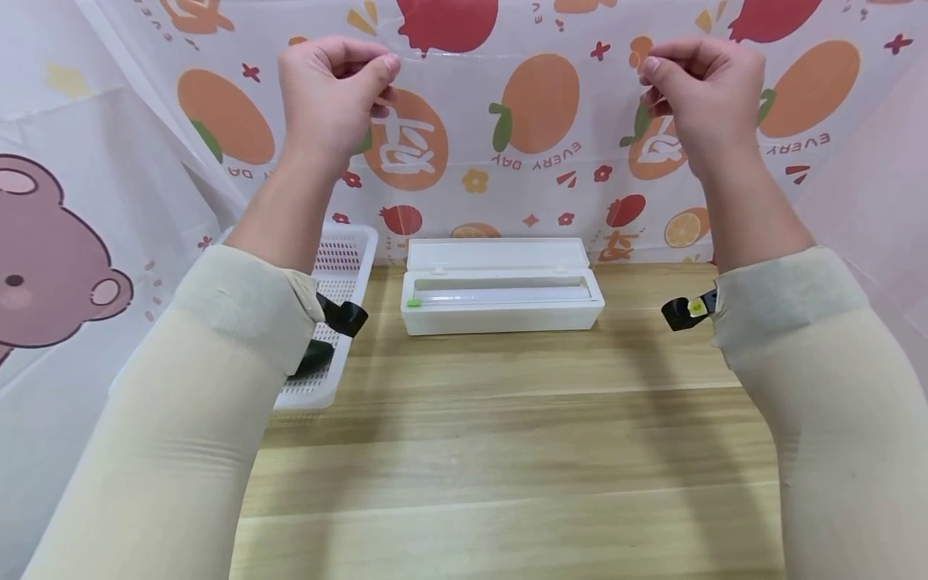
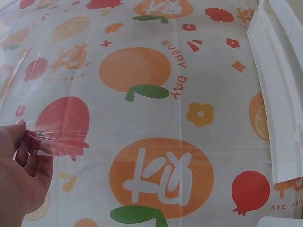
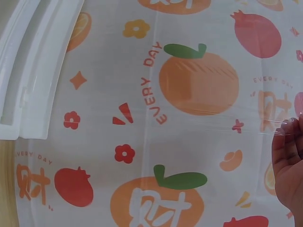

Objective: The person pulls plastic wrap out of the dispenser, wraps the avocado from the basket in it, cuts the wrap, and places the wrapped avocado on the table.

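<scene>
Both hands are raised well above the table, in front of the printed curtain. My left hand (image 1: 329,93) pinches the edge of a sheet of clear cling film (image 2: 53,134), which gathers into creases at the thumb and fingertips. On the other side, my right hand (image 1: 706,93) pinches the film's opposite end, where fine creases run from the fingertips. Against the curtain the stretched film barely shows in the head view. Below and between the hands stands a white cling film dispenser (image 1: 500,320), lid up, with a pale roll (image 1: 507,295) inside and a green slider (image 1: 414,303) at its left end.
A white perforated basket (image 1: 365,270) stands on the left of the wooden table (image 1: 507,451), partly behind the left forearm, with a dark green item (image 1: 314,358) in it. The fruit-print curtain (image 1: 464,105) closes off the back. Black wrist cameras stick out from both sleeves.
</scene>
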Demonstrator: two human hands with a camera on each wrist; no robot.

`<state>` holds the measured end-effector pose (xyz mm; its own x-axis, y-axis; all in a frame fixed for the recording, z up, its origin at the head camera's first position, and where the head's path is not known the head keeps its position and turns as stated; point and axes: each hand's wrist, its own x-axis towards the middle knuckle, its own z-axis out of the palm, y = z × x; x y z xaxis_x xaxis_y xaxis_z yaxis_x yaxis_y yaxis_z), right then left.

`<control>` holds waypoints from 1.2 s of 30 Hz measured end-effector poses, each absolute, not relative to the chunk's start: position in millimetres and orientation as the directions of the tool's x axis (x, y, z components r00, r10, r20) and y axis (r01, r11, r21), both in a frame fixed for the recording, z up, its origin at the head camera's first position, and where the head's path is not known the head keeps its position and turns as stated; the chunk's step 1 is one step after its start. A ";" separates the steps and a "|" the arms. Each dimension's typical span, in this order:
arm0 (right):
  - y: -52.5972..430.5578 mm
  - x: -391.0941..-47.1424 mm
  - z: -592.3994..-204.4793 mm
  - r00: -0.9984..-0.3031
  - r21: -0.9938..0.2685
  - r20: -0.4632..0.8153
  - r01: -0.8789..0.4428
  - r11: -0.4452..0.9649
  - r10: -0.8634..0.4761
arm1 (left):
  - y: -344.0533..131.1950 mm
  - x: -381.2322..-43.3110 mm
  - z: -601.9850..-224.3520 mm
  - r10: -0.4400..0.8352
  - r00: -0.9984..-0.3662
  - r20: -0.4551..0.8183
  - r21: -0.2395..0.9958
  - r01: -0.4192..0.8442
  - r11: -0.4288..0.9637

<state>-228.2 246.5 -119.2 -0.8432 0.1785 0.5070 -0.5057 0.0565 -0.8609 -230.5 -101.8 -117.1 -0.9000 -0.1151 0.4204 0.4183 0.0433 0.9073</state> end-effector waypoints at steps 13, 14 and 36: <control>241.5 -221.0 -108.2 -0.835 -0.854 0.512 -0.520 0.016 0.203 | -103.7 -221.0 -109.3 -0.139 -0.882 0.450 0.890 0.456 -0.014; 241.1 -220.2 -108.2 -0.832 -0.851 0.517 -0.525 0.016 0.202 | -103.7 -220.8 -108.9 -0.140 -0.882 0.451 0.890 0.456 -0.005; 291.9 -163.4 -149.1 -0.700 -0.729 0.662 -0.516 -0.450 -0.269 | -102.6 -160.6 -137.3 0.143 -0.861 0.487 0.868 0.461 -0.183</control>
